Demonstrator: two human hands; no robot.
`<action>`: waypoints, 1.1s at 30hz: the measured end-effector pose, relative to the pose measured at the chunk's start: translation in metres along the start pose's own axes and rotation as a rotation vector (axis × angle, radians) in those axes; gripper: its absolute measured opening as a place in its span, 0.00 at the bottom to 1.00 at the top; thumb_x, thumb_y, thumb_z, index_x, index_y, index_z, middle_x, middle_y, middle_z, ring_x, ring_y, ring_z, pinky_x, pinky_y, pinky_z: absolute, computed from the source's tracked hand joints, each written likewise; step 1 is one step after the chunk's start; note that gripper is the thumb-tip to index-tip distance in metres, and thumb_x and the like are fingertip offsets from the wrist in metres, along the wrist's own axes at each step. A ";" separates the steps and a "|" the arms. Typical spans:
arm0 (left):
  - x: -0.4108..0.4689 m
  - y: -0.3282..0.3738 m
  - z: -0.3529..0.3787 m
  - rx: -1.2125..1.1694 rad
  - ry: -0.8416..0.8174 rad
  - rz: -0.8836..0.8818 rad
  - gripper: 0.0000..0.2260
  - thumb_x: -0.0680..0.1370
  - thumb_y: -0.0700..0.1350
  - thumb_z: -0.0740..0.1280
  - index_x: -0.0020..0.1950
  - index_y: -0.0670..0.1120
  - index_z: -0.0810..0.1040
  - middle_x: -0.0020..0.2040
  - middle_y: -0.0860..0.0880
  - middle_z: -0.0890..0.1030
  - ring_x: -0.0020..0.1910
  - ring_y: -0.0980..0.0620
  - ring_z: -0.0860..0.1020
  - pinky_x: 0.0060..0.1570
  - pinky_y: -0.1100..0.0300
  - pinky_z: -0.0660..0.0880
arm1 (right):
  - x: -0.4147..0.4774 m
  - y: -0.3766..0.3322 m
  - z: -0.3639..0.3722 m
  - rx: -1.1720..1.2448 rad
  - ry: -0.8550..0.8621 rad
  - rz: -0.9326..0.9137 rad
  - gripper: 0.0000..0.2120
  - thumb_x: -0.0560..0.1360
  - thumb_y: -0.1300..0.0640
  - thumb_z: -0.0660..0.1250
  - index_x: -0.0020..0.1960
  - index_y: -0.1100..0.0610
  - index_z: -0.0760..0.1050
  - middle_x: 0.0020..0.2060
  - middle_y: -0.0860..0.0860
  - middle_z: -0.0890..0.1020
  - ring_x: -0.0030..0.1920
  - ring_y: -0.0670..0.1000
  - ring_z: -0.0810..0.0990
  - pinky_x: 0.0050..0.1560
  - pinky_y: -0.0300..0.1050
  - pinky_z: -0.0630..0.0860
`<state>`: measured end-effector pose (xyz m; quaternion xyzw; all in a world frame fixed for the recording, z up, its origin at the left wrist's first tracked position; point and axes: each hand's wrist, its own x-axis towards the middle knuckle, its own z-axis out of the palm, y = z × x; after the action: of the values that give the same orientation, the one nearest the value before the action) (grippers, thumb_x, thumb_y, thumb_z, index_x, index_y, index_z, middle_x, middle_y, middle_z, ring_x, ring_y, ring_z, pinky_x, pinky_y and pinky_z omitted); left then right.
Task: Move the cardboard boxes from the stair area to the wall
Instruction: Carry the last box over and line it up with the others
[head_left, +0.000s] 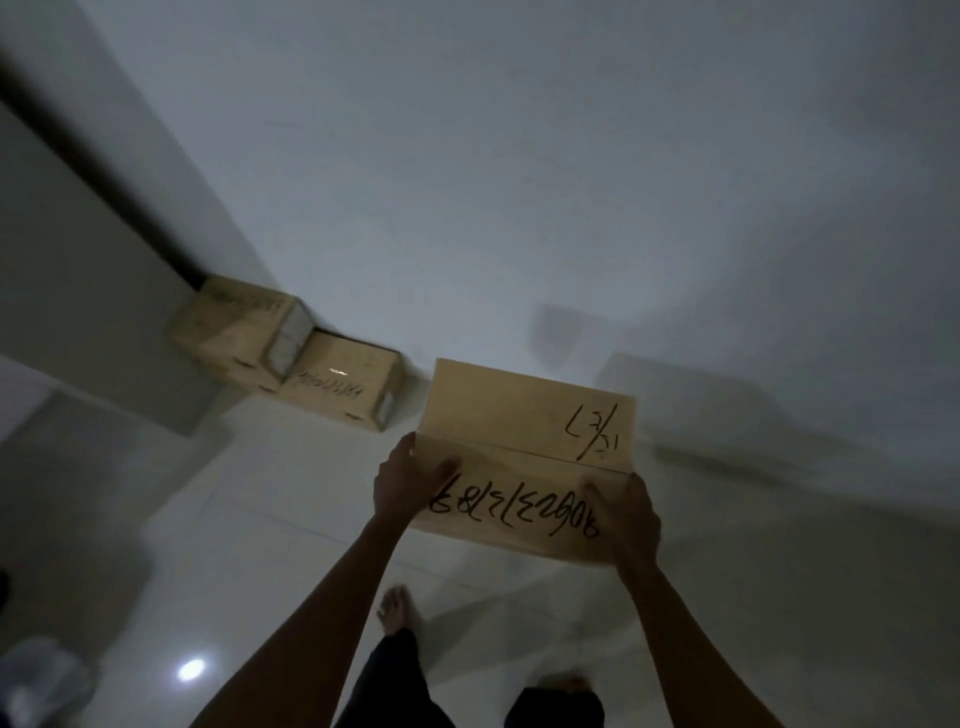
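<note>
I hold a brown cardboard box with black handwriting on its top, out in front of me above the floor. My left hand grips its near left edge and my right hand grips its near right edge. Against the white wall two more cardboard boxes sit on the floor: a larger one in the corner and a smaller one touching its right side. The held box is just right of the smaller one, close to the wall.
Glossy white tiled floor stretches below, with a light reflection at lower left. A dark vertical gap or door edge runs along the left wall. My bare feet stand beneath the box. A pale object sits at the bottom left corner.
</note>
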<state>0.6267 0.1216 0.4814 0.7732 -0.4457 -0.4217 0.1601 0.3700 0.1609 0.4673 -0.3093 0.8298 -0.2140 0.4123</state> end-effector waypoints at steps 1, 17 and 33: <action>0.013 -0.011 -0.019 -0.011 0.007 -0.016 0.34 0.70 0.58 0.73 0.72 0.45 0.68 0.66 0.42 0.77 0.63 0.41 0.76 0.62 0.48 0.73 | -0.003 -0.016 0.021 -0.008 -0.007 0.002 0.36 0.74 0.43 0.71 0.75 0.55 0.63 0.66 0.59 0.77 0.65 0.63 0.75 0.61 0.52 0.72; 0.282 -0.148 -0.227 -0.099 0.109 -0.167 0.36 0.69 0.58 0.74 0.72 0.47 0.67 0.66 0.43 0.76 0.63 0.42 0.76 0.59 0.45 0.77 | 0.036 -0.213 0.337 -0.055 -0.071 -0.027 0.33 0.72 0.46 0.73 0.72 0.57 0.68 0.63 0.59 0.79 0.62 0.63 0.77 0.58 0.54 0.73; 0.589 -0.292 -0.209 0.005 0.051 -0.090 0.37 0.68 0.52 0.77 0.72 0.44 0.65 0.64 0.46 0.76 0.62 0.47 0.76 0.56 0.59 0.76 | 0.222 -0.216 0.615 -0.118 -0.056 0.002 0.36 0.71 0.44 0.74 0.73 0.58 0.67 0.66 0.61 0.77 0.65 0.66 0.75 0.64 0.65 0.72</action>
<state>1.1005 -0.2295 0.1238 0.8033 -0.4073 -0.4077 0.1503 0.8409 -0.2085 0.1274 -0.3381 0.8295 -0.1556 0.4164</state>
